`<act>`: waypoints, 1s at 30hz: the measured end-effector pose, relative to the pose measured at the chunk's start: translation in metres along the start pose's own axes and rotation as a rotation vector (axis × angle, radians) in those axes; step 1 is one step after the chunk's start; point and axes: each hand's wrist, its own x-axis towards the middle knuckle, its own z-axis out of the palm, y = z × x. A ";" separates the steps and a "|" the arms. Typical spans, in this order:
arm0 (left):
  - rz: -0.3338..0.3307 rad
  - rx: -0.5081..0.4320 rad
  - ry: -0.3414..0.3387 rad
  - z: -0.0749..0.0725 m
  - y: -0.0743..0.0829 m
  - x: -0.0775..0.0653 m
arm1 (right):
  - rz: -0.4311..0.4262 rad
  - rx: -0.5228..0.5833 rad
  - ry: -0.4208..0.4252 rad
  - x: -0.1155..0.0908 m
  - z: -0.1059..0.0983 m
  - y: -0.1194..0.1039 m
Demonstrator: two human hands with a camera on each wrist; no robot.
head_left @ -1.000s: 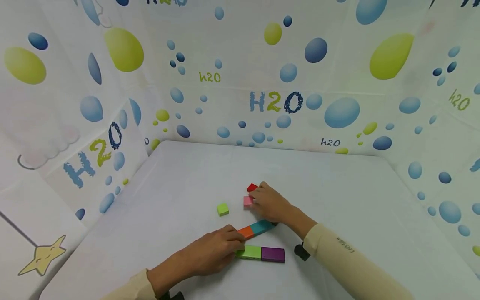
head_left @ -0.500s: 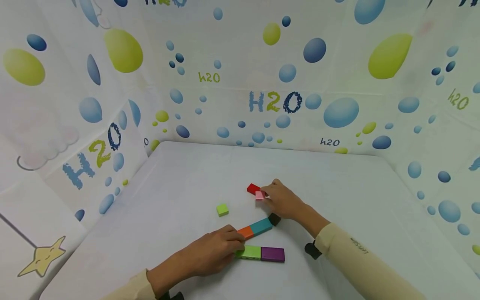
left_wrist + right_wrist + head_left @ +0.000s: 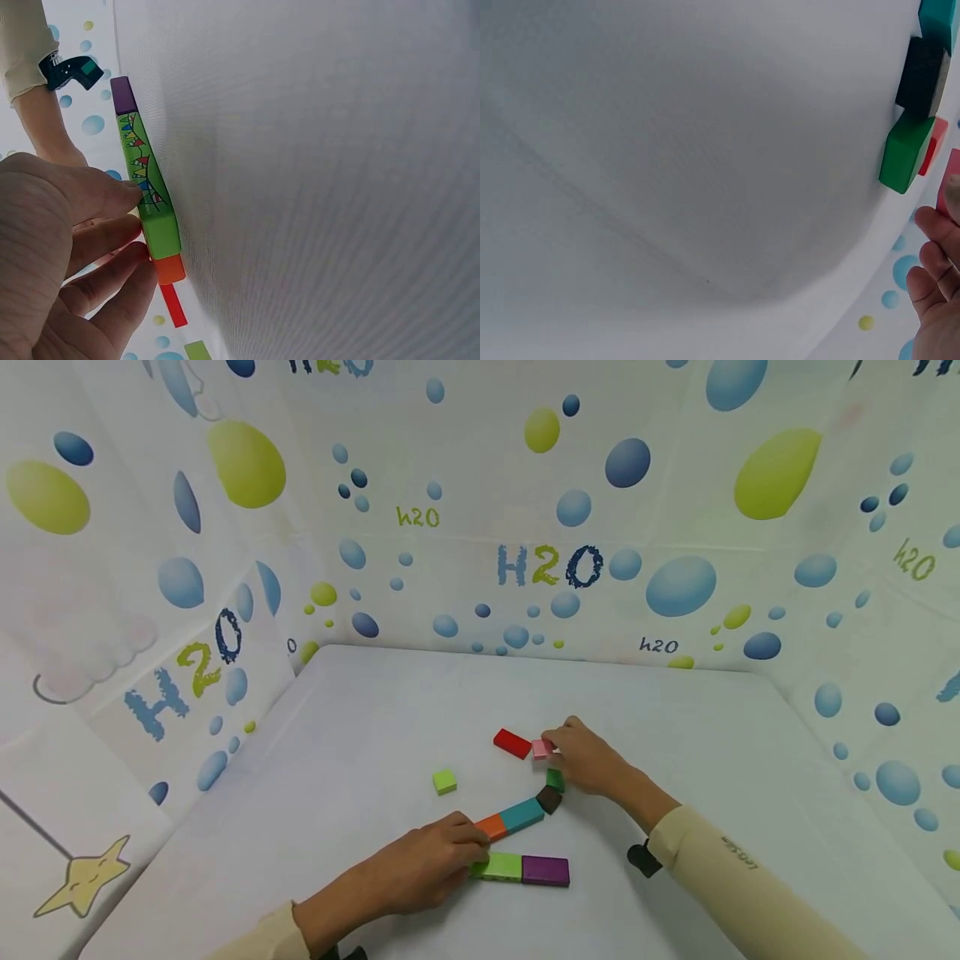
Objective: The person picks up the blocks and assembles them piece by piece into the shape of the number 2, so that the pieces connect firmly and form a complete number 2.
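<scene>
My right hand (image 3: pixel 592 760) pinches a small pink block (image 3: pixel 540 750) between thumb and fingers, just right of a red block (image 3: pixel 512 743). Below it, a dark green block (image 3: pixel 554 779) touches a dark brown block (image 3: pixel 550 799), which meets the end of a teal block (image 3: pixel 522 814). An orange block (image 3: pixel 492 827) continues that row to my left hand (image 3: pixel 431 864). In the left wrist view, the left thumb lies on the near side of a light green block (image 3: pixel 146 180) printed with bunting, while its fingertips bend at the far edge. A purple block (image 3: pixel 545 871) adjoins the light green one.
A small lime block (image 3: pixel 445 782) sits by itself left of the curved row. The white tabletop (image 3: pixel 375 718) is backed by sheets (image 3: pixel 450 443) printed with bubbles and H2O lettering. Dark wrist devices (image 3: pixel 643 860) show at the cuffs.
My right hand has moved right with the pink block, from in front of the red block to its right end, uncovering the red, dark green and brown blocks. The left hand has stayed put.
</scene>
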 end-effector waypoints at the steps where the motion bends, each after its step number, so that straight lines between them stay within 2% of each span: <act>1: -0.001 0.000 -0.001 0.000 0.000 0.000 | 0.008 0.006 -0.003 0.000 0.000 0.001; 21: -0.001 0.014 0.004 0.000 0.001 0.000 | 0.009 -0.012 -0.040 -0.006 -0.002 0.014; 30: 0.003 0.011 0.005 -0.001 0.001 0.000 | -0.067 -0.050 -0.048 -0.009 -0.004 0.016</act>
